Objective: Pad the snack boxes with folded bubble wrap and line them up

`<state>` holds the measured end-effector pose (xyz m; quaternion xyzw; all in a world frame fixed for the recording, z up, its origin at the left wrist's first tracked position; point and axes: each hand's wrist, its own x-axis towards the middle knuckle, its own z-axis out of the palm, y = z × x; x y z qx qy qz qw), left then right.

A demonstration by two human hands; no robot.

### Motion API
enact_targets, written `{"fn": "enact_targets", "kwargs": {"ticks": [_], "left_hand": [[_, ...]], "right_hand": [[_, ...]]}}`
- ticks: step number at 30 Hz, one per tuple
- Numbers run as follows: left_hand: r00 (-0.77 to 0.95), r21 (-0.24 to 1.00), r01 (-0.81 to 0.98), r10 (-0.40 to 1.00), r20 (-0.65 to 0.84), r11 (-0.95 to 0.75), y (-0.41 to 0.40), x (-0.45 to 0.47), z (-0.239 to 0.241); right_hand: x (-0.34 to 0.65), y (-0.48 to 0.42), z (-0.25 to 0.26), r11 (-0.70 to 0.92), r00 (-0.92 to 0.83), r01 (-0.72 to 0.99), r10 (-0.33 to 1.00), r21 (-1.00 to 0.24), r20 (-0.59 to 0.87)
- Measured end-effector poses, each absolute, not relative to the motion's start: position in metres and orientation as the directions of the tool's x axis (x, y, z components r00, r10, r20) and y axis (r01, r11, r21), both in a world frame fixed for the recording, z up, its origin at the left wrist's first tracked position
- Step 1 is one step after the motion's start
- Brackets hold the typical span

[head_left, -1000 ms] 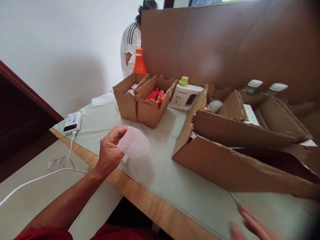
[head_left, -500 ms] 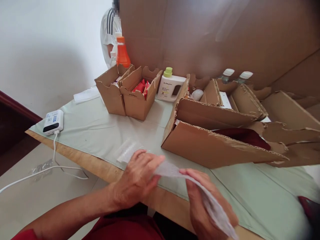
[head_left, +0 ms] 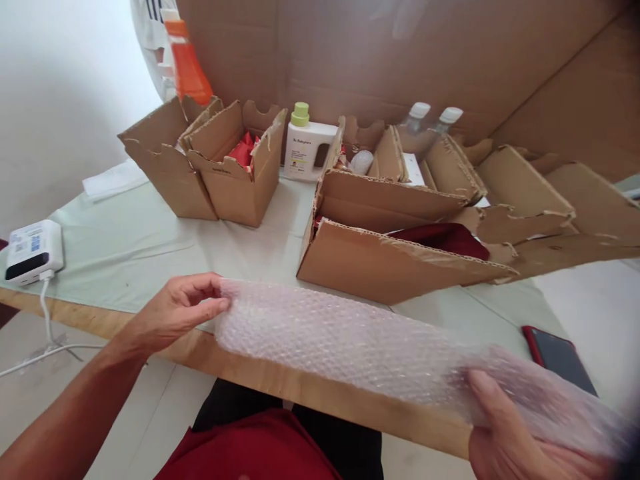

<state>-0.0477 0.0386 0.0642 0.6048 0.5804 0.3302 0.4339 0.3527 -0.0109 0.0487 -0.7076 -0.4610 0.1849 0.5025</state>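
A long strip of clear bubble wrap (head_left: pixel 340 340) stretches between my two hands above the table's front edge. My left hand (head_left: pixel 183 310) pinches its left end between thumb and fingers. Further right, my right hand (head_left: pixel 505 420) grips the strip with the thumb on top, its fingers hidden beneath or behind the film. Beyond the right hand the strip runs on toward the lower right corner, where it blurs. Just behind the strip stands a long open cardboard box (head_left: pixel 400 267) with dark red cloth (head_left: pixel 445 239) inside.
Two cardboard boxes (head_left: pixel 235 180) stand at the back left, near an orange bottle (head_left: pixel 190 70). A white jug with a green cap (head_left: pixel 306 150) is behind. A white device with a cable (head_left: pixel 35 250) lies at left, a phone (head_left: pixel 560 357) at right. Another person's sleeve (head_left: pixel 150 20) shows.
My hands have moved apart, left hand to the left and right hand to the right, drawing the bubble wrap out into a long strip. The view has shifted to the right.
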Motion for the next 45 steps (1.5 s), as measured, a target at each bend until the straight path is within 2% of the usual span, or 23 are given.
{"fn": "enact_targets", "kwargs": {"ticks": [3, 8, 10, 13, 15, 17, 20, 22, 24, 26, 29, 31, 33, 35, 38, 40, 43, 45], "left_hand": [[0.149, 0.889, 0.449, 0.973, -0.176, 0.092, 0.050, -0.039, 0.060], [0.047, 0.644, 0.763, 0.988, -0.148, 0.060, 0.063, -0.026, 0.022], [-0.012, 0.569, 0.821, 0.999, -0.044, 0.036, 0.061, -0.026, 0.016], [-0.053, 0.512, 0.858, 0.987, 0.153, -0.034, 0.054, -0.023, 0.022], [0.036, 0.517, 0.844, 0.977, 0.210, -0.142, 0.048, -0.014, 0.029], [0.192, 0.532, 0.796, 0.954, 0.232, -0.290, 0.044, 0.001, 0.032], [0.380, 0.514, 0.732, 0.895, 0.236, -0.446, 0.043, 0.024, 0.024], [0.418, 0.458, 0.756, 0.884, 0.210, -0.467, 0.046, 0.033, 0.015], [0.421, 0.382, 0.806, 0.891, 0.168, -0.453, 0.050, 0.036, 0.007], [0.424, 0.316, 0.838, 0.895, 0.139, -0.445, 0.053, 0.036, 0.001], [0.432, 0.277, 0.847, 0.891, 0.140, -0.454, 0.055, 0.034, -0.004], [0.434, 0.281, 0.844, 0.890, 0.141, -0.456, 0.055, 0.033, -0.005], [0.437, 0.297, 0.841, 0.891, 0.124, -0.453, 0.055, 0.033, -0.005], [0.453, 0.342, 0.819, 0.885, 0.109, -0.461, 0.055, 0.032, 0.000], [0.449, 0.451, 0.754, 0.876, 0.177, -0.478, 0.052, 0.023, 0.011], [0.343, 0.454, 0.782, 0.903, 0.259, -0.427, 0.047, 0.012, 0.017], [0.150, 0.297, 0.923, 0.940, 0.306, -0.244, 0.036, -0.009, 0.016], [0.101, 0.191, 0.968, 0.953, 0.284, -0.160, 0.029, -0.018, 0.007]], "right_hand": [[0.352, 0.009, 0.043, -0.196, 0.570, 0.448, 0.814, -0.872, 0.110], [0.377, 0.032, 0.002, -0.250, 0.468, 0.624, 0.878, -0.740, 0.099], [0.389, 0.030, -0.006, -0.196, 0.438, 0.693, 0.879, -0.694, 0.189], [0.395, 0.022, -0.002, -0.061, 0.352, 0.830, 0.828, -0.554, 0.436], [0.384, 0.018, 0.006, 0.057, 0.236, 0.891, 0.789, -0.450, 0.568], [0.356, 0.016, 0.013, 0.216, 0.076, 0.892, 0.795, -0.398, 0.601], [0.295, 0.017, 0.016, 0.459, -0.257, 0.805, 0.841, -0.375, 0.477], [0.263, 0.022, 0.013, 0.525, -0.424, 0.760, 0.847, -0.383, 0.319], [0.254, 0.026, 0.009, 0.537, -0.492, 0.751, 0.843, -0.385, 0.216], [0.273, 0.026, 0.002, 0.511, -0.476, 0.775, 0.859, -0.372, 0.187], [0.340, 0.017, -0.011, 0.377, -0.323, 0.864, 0.924, -0.333, 0.206], [0.389, 0.008, -0.016, 0.198, -0.125, 0.943, 0.955, -0.267, 0.269], [0.423, 0.000, -0.015, 0.043, 0.035, 0.977, 0.932, -0.207, 0.360], [0.437, -0.005, -0.010, -0.021, 0.108, 0.978, 0.901, -0.207, 0.420], [0.428, 0.004, -0.002, 0.047, 0.065, 0.965, 0.910, -0.258, 0.409], [0.418, 0.021, -0.003, 0.096, 0.009, 0.958, 0.932, -0.269, 0.363], [0.411, 0.047, -0.014, 0.090, -0.016, 0.958, 0.964, -0.271, 0.266], [0.413, 0.059, -0.023, 0.075, -0.014, 0.958, 0.976, -0.277, 0.216]]}}
